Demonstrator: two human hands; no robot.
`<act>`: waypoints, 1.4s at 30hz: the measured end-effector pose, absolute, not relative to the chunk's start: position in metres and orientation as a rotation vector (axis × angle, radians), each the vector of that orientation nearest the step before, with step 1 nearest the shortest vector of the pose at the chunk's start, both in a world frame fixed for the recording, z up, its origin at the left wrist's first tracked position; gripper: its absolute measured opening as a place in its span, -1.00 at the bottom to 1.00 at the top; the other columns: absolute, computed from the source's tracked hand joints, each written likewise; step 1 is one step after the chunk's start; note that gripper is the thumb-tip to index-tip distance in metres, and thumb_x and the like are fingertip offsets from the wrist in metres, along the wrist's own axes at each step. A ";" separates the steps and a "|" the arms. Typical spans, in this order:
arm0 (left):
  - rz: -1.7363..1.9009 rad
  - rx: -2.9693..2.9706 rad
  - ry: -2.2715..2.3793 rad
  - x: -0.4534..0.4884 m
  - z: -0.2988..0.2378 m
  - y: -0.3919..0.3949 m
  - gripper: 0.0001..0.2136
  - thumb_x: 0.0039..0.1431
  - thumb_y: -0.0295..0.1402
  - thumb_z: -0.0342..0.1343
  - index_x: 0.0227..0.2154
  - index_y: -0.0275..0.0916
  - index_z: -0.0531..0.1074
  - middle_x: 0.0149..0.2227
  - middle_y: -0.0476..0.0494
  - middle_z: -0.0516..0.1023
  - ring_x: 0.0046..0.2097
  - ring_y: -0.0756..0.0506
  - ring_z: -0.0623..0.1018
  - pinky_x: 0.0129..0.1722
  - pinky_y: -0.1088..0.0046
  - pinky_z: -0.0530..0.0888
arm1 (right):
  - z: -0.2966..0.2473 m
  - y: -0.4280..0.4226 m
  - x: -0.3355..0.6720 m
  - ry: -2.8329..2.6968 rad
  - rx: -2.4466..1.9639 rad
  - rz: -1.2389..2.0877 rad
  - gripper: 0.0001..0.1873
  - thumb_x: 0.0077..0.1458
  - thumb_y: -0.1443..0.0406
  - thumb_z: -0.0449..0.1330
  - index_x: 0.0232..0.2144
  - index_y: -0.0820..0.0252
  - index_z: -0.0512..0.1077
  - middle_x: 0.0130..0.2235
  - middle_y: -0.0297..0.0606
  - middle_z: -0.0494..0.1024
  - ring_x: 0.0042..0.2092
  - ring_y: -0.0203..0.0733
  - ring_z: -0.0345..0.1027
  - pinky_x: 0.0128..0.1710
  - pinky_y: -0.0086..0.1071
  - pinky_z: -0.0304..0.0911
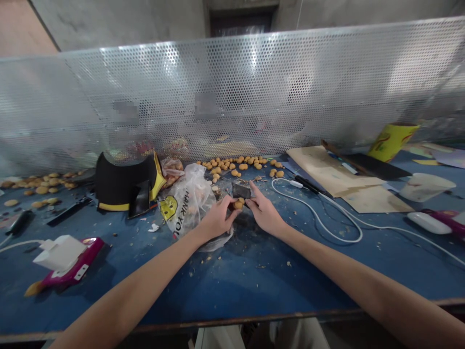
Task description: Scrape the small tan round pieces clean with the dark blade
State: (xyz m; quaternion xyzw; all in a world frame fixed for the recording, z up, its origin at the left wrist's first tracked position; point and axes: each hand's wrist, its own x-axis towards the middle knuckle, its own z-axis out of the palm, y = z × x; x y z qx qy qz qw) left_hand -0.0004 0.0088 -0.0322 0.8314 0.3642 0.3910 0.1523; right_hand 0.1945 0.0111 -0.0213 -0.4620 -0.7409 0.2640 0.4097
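Note:
My left hand (217, 219) is closed, its thumb and fingers pinching a small rounded brown piece (239, 203), like a tiny gourd or a wooden bead. My right hand (267, 213) grips a dark grey block (241, 190), with the index finger stretched along its side. Block and brown piece meet or nearly meet between the two hands; the exact contact is hidden by fingers. Under and beside my left hand lies a crumpled clear plastic bag (194, 194) with a yellow smiley print. Behind the hands is a loose heap of similar tan double-lobed pieces (236, 164).
A perforated metal screen (232, 87) closes off the back of the blue table (261, 286). At left are a black-and-yellow scoop-like holder (121, 186), more tan pieces (47, 183) and a white charger (60, 253). Cardboard sheets (327, 169), a white cable (323, 228) and a cup (426, 186) lie right.

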 end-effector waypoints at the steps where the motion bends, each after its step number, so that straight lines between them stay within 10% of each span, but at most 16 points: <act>1: 1.112 2.397 1.044 0.000 -0.032 0.009 -0.83 0.29 -0.28 0.03 -0.13 -0.22 0.26 -0.23 -0.17 0.50 -0.17 -0.15 0.55 -0.16 0.31 0.47 | -0.021 0.011 0.194 -1.866 -1.164 0.669 -0.29 0.26 0.24 -0.05 0.37 0.36 -0.14 -0.24 -0.14 0.62 -0.18 -0.02 0.50 -0.05 -0.10 0.37; 22: 1.217 2.213 1.101 -0.001 -0.032 0.011 -0.85 0.29 -0.31 0.03 -0.14 -0.22 0.25 -0.20 -0.18 0.51 -0.18 -0.14 0.54 -0.15 0.29 0.47 | -0.019 0.011 0.196 -1.921 -1.171 0.597 -0.28 0.26 0.24 -0.08 0.37 0.37 -0.19 -0.41 -0.22 0.50 -0.36 -0.08 0.40 -0.18 -0.13 0.39; 42: 1.167 2.215 1.037 -0.002 -0.034 0.012 -0.83 0.30 -0.29 0.03 -0.13 -0.22 0.27 -0.19 -0.17 0.51 -0.16 -0.13 0.55 -0.11 0.30 0.47 | -0.017 0.008 0.197 -1.992 -1.076 0.526 -0.24 0.27 0.31 -0.07 0.39 0.33 -0.33 -0.14 -0.04 0.59 -0.05 -0.04 0.47 0.06 -0.07 0.31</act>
